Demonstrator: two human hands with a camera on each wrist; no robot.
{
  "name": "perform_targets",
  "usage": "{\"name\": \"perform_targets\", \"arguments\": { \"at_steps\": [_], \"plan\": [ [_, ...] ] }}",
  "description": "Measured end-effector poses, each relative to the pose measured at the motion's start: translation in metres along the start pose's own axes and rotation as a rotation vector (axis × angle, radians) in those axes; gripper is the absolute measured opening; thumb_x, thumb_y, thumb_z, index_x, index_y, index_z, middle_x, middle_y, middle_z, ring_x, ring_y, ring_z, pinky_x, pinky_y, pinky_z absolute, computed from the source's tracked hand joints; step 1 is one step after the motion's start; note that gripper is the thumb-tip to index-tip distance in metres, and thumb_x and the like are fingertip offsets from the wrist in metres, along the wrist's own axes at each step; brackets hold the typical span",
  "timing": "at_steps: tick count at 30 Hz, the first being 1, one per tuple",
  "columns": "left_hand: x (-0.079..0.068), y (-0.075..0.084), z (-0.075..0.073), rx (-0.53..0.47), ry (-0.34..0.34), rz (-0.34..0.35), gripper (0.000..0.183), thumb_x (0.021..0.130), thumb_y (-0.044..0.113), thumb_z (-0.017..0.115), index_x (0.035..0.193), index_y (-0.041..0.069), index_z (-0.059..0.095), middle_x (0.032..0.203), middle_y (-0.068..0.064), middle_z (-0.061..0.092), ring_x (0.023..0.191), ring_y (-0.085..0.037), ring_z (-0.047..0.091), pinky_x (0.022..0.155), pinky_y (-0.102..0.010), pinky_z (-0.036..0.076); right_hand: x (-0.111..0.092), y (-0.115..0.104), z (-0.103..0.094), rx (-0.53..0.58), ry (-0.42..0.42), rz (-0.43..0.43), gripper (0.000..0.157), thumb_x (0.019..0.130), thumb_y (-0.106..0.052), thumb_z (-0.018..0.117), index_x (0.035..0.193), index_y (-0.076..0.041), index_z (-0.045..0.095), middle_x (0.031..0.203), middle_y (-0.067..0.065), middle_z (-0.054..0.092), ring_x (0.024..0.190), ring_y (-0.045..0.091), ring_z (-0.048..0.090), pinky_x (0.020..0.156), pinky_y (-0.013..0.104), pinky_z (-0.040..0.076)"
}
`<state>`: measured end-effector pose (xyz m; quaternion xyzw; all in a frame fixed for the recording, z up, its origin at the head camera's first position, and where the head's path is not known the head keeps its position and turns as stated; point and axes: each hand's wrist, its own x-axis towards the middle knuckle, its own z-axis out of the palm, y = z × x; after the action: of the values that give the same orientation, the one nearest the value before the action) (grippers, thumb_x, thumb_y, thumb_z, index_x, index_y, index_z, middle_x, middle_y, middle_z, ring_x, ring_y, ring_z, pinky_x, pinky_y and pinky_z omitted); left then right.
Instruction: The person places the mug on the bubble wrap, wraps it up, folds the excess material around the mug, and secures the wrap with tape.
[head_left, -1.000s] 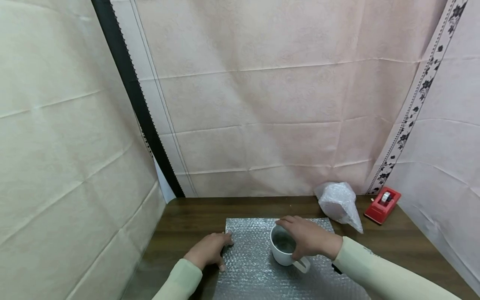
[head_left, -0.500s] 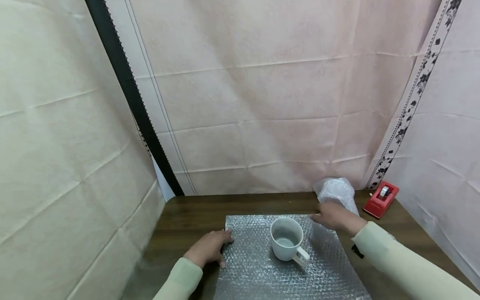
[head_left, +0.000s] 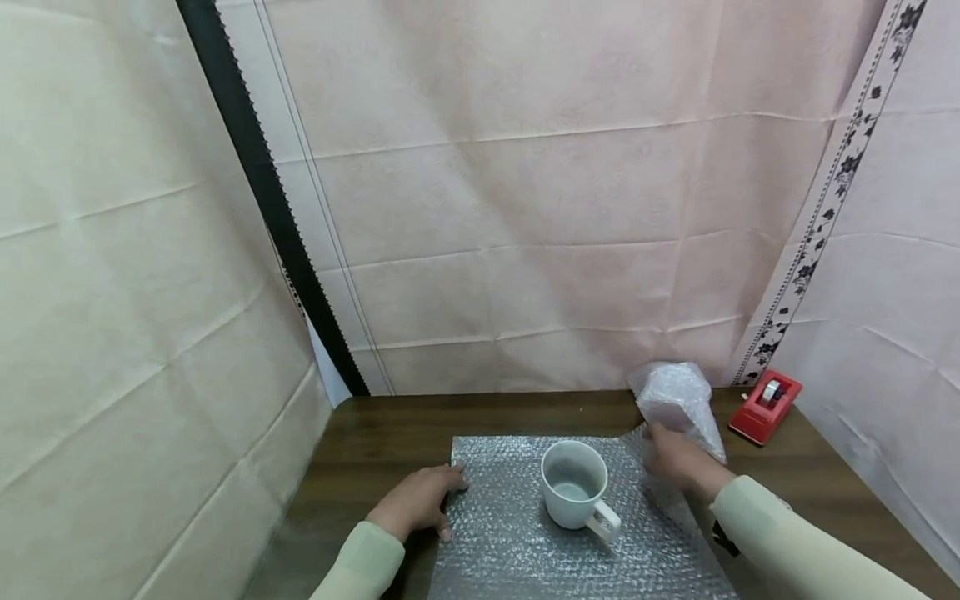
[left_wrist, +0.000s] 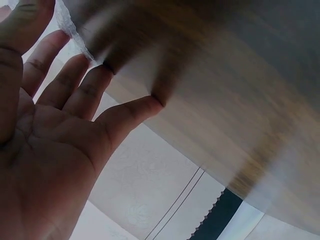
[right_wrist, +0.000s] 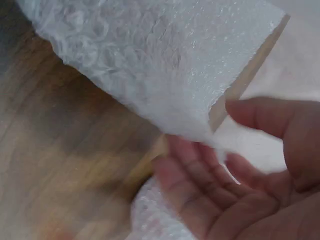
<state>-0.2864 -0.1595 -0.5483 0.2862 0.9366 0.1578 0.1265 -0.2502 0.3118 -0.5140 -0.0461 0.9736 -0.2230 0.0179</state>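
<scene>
A white mug point(head_left: 567, 505) stands upright on a sheet of bubble wrap point(head_left: 502, 542), its handle pointing to the near right. My left hand point(head_left: 422, 500) rests at the sheet's left edge; in the left wrist view its fingers are spread, with fingertips on the table and near the wrap's edge. At the far right corner, my right hand point(head_left: 681, 461) lifts the sheet. The right wrist view shows the wrap's corner point(right_wrist: 192, 127) lying over the fingers point(right_wrist: 182, 187), while the thumb stands apart from it.
Behind my right hand lies a bubble-wrapped bundle point(head_left: 675, 396). A red tape dispenser point(head_left: 765, 408) sits at the table's back right. Cloth curtains point(head_left: 525, 250) hang around the brown wooden table point(head_left: 360, 467).
My right hand has let go of the mug and moved right to the sheet's far right corner, which now rises. The mug has stayed in place, and so has my left hand.
</scene>
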Motion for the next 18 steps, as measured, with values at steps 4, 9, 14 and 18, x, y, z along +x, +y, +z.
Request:
{"name": "perform_targets", "arguments": {
  "at_steps": [4,9,14,18],
  "plan": [
    [-0.003,-0.002,-0.001,-0.062,-0.016,0.004,0.080,0.070,0.014,0.106,0.145,0.012,0.076,0.175,-0.011,0.055,0.160,-0.040,0.055,0.130,-0.059,0.049,0.015,0.020,0.010,0.039,0.167,-0.063,0.051,0.085,-0.006,0.073,0.128,0.016,0.057,0.088,0.011,0.072,0.076,0.022,0.064,0.066,0.040,0.055],
    [-0.008,-0.004,-0.012,-0.149,-0.075,-0.012,0.077,0.077,0.011,0.105,0.148,0.013,0.075,0.178,-0.013,0.051,0.167,-0.048,0.043,0.130,-0.068,0.045,0.030,0.030,0.015,0.102,0.233,-0.157,0.065,0.078,-0.012,0.074,0.135,0.018,0.061,0.073,-0.007,0.065,0.065,0.008,0.056,0.062,0.027,0.045],
    [-0.010,0.010,-0.026,-0.142,-0.023,0.015,0.068,0.082,0.008,0.102,0.145,0.010,0.076,0.178,-0.018,0.048,0.172,-0.058,0.026,0.128,-0.077,0.043,0.006,-0.014,-0.004,0.142,0.238,-0.316,0.007,0.085,-0.014,0.074,0.089,-0.012,0.068,0.068,-0.008,0.053,0.062,0.010,0.045,0.055,0.030,0.034],
    [-0.006,0.039,-0.033,-0.098,0.019,0.103,0.061,0.093,0.013,0.094,0.150,0.011,0.074,0.178,-0.014,0.050,0.171,-0.048,0.037,0.131,-0.069,0.045,-0.017,-0.056,-0.027,0.113,0.210,-0.271,0.007,0.091,-0.014,0.074,0.089,-0.020,0.073,0.075,-0.008,0.057,0.070,0.009,0.047,0.061,0.028,0.037]
  ]
}}
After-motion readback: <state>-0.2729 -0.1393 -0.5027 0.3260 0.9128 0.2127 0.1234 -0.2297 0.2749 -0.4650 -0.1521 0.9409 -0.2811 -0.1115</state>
